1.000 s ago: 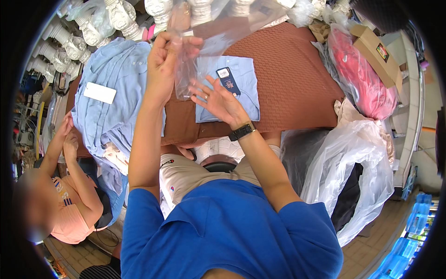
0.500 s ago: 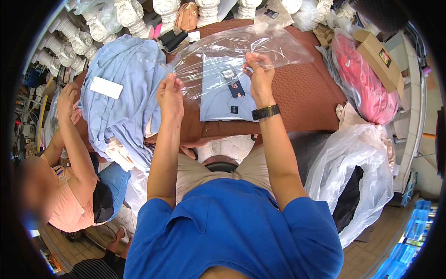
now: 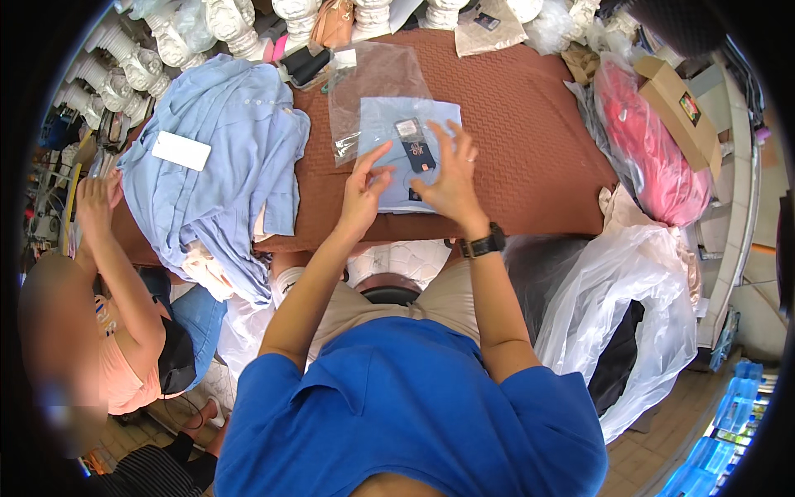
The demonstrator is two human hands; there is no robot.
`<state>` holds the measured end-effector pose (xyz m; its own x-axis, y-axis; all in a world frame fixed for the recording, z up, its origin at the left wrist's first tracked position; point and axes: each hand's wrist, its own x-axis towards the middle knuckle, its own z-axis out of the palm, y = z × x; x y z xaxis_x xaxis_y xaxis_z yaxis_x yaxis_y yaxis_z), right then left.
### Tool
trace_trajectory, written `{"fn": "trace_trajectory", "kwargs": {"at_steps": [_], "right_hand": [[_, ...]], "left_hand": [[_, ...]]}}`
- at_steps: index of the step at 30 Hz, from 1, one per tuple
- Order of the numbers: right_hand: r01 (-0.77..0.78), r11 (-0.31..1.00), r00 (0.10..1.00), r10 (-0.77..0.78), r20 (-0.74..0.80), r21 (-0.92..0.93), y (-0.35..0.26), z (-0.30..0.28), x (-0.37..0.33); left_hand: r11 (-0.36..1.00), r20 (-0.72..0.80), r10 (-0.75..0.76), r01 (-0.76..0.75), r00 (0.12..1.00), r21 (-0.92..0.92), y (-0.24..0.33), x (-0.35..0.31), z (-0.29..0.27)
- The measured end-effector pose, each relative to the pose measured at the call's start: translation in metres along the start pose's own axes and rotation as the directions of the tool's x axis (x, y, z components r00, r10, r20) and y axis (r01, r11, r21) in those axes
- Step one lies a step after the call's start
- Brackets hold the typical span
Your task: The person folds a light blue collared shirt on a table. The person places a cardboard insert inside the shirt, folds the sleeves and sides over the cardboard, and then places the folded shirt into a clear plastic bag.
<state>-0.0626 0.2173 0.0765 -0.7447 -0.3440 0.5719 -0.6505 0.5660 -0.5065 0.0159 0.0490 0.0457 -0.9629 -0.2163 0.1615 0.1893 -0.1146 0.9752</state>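
Observation:
A folded light-blue shirt (image 3: 385,116) lies on the brown-covered table in front of me, with dark tags (image 3: 416,149) on its front. Over its far left part rests a clear plastic bag (image 3: 377,70), spread flat. My left hand (image 3: 364,189) is at the shirt's left edge, fingers apart and holding nothing. On the other side my right hand (image 3: 451,174) hovers over the shirt's right part, its fingers spread and empty. A dark watch (image 3: 484,242) circles my right wrist.
Left of the bag is a heap of blue garments (image 3: 224,108) with a white tag (image 3: 180,151). A person (image 3: 137,340) sits at the left. Pink bagged clothing (image 3: 633,124), a cardboard box (image 3: 683,108) and a large clear bag (image 3: 571,298) are at the right. White balusters (image 3: 228,29) line the far edge.
Both hands have let go of the clear bag and drawn in toward the folded shirt. The bag now lies down at the shirt's far left.

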Motion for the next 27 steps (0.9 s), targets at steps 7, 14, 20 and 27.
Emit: {"fn": "trace_trajectory", "kwargs": {"at_steps": [7, 14, 20, 27], "right_hand": [[0.009, 1.000, 0.993, -0.008, -0.118, 0.006, 0.033, 0.033, 0.026], [0.117, 0.990, 0.993, -0.118, 0.002, 0.074, 0.036, 0.013, 0.099], [-0.659, 0.747, 0.752, 0.656, -0.068, -0.088, 0.131, 0.046, 0.065], [-0.822, 0.488, 0.569, 0.732, 0.375, 0.295, 0.138, 0.069, 0.069]], "left_hand": [[0.034, 0.386, 0.472, -0.453, 0.793, 0.891, 0.014, 0.010, -0.009], [-0.022, 0.518, 0.388, -0.554, 0.762, 0.832, 0.028, 0.108, -0.031], [0.265, 0.476, 0.400, -0.596, 0.783, 0.758, 0.039, 0.178, -0.041], [0.290, 0.486, 0.400, -0.610, 0.777, 0.737, 0.034, 0.231, -0.044]]}}
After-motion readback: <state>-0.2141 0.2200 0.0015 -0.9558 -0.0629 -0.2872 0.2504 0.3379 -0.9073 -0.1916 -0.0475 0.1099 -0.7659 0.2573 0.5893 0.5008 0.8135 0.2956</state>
